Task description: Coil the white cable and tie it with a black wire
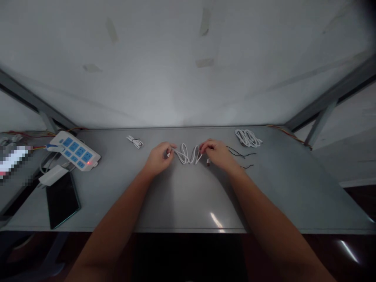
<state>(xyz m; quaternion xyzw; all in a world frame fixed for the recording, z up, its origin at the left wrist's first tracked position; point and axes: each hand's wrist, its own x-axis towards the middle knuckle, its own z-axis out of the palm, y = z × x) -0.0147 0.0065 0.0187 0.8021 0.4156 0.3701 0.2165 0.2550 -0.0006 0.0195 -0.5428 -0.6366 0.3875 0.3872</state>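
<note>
A white charging cable (184,156) lies in loose zigzag bends on the grey table, stretched between my two hands. My left hand (159,158) is closed on its left end, where a small white connector pokes out by the fingers. On the other side, my right hand (216,152) pinches the cable's right part between thumb and fingers. Below those fingertips hangs a connector (208,161) with a brownish metal tip. Just right of my right hand lie several thin black twist ties (237,153), partly hidden by it.
A tied white cable bundle (135,142) lies left, a larger white coil (248,138) back right. The power strip (76,150) with a red light, a white adapter (54,175) and a dark tablet (62,199) occupy the left side. A pale wall (164,78) stands behind.
</note>
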